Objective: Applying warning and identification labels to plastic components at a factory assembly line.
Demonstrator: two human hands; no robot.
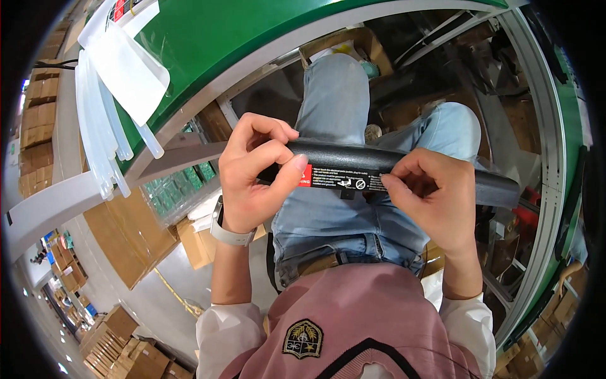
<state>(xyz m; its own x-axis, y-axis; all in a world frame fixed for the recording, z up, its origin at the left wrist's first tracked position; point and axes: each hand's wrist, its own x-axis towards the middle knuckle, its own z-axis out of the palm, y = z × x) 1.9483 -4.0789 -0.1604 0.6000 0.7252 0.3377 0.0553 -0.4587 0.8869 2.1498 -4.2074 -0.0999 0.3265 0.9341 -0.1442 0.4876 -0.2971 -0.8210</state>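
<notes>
Across my lap lies a long, black, slightly curved bar (495, 189) with a textured surface. Along its near side runs a black label (331, 178) with a red patch at its left end, white print and small symbols. My left hand (259, 167) pinches the label's left end, thumb on the red patch and fingers curled at the bar. At the label's other end, the thumb and forefinger of my right hand (432, 192) close on its edge. Whether the label lies fully flat on the bar, I cannot tell. The bar's left end is hidden behind my left hand.
A green-topped table (214, 38) curves along the upper left, with translucent tubes (104, 120) and a white sheet (129, 69) hanging over its edge. Below it sit trays of green circuit boards (180, 192). A metal frame (546, 126) rises at right; cardboard boxes (126, 347) stand lower left.
</notes>
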